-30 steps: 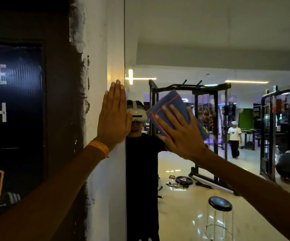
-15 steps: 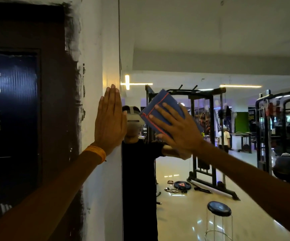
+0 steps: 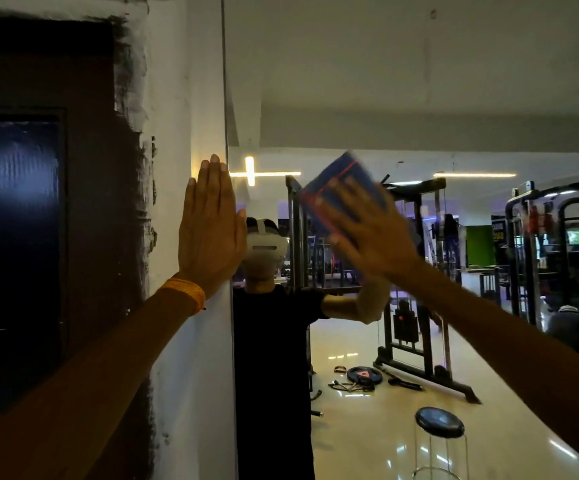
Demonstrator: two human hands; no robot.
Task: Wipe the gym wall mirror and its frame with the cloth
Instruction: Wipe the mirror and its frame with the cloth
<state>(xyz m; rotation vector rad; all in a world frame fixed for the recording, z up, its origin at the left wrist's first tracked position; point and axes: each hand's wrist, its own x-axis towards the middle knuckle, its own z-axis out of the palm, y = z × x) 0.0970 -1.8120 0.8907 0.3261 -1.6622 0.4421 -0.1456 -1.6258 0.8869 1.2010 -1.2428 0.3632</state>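
- Pressing flat: the right hand (image 3: 374,237) has its fingers straight and spread, none curled, pinning the folded blue cloth (image 3: 338,183) against the glass. Both are motion-blurred, so I judge this to be mid-stroke.
- The cloth, blue with a red line, sits high on the mirror (image 3: 419,98), right of its left edge, with its top corner clear of the fingertips.
- The left hand (image 3: 210,230) has its fingers straight and together and holds nothing. The palm lies flat on the white wall strip (image 3: 184,341), with the right side of the hand overlapping the mirror's edge. An orange wristband (image 3: 186,294) is on that wrist.
- The frame (image 3: 225,98) shows only as a thin dark line up the mirror's left edge. I cannot tell its width or material.
- Step judged: wiping the upper left zone of the glass. The frame line looks yet to be done.
- Technique notes:
  - Keep the fingers spread so pressure reaches the whole fold; bunched fingers would leave streaks.
  - Overlap each pass, working from the top down and towards the left edge.
  - Keep the bare left palm on the wall, not on the glass, to avoid fresh prints.
  - For the frame, wrap the cloth over the fingertips and run it along the line.
- Risk: an open palm grips the cloth by friction only, so a fast stroke could let it slip and fall.
- Reflected in the glass: the person in a headset, a cable rack (image 3: 416,271) and a stool (image 3: 439,419). A dark poster (image 3: 14,220) hangs far left.
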